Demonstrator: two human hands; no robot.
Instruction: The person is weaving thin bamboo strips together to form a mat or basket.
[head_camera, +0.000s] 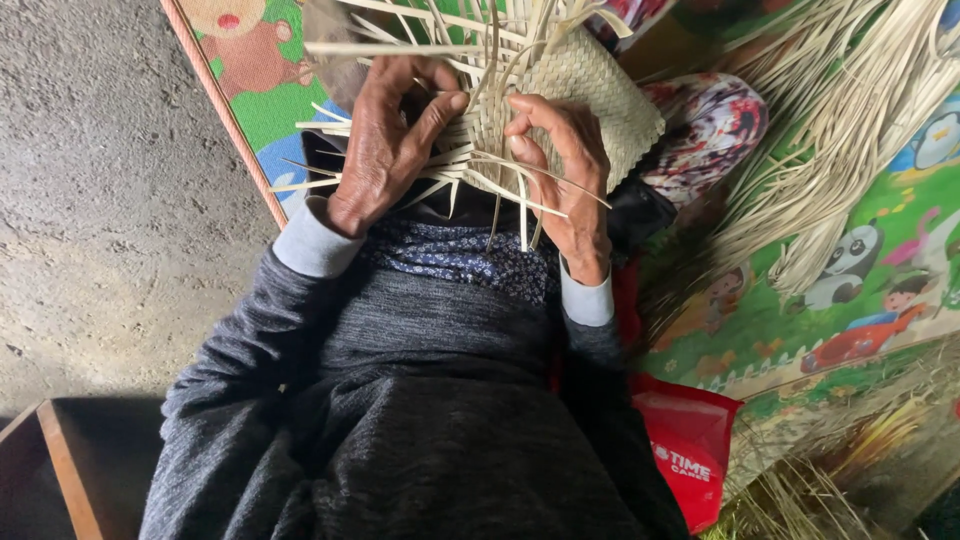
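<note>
Woven mat panel (590, 95) held over the lap, above the play mat (860, 250). Left hand (385, 150) and right hand (560, 165) are both pinched on loose strips (480, 175) at the panel's unfinished edge. Risk: slackened grip could let strips spring free and loosen the weave; sharp bending may crack a strip.

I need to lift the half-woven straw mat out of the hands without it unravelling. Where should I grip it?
Grip the half-woven straw mat by its finished, tightly plaited corner on the right hand side, coming in from the right. That part looks firm and flat; the edge under the left hand is loose strips that would probably slip.
</note>
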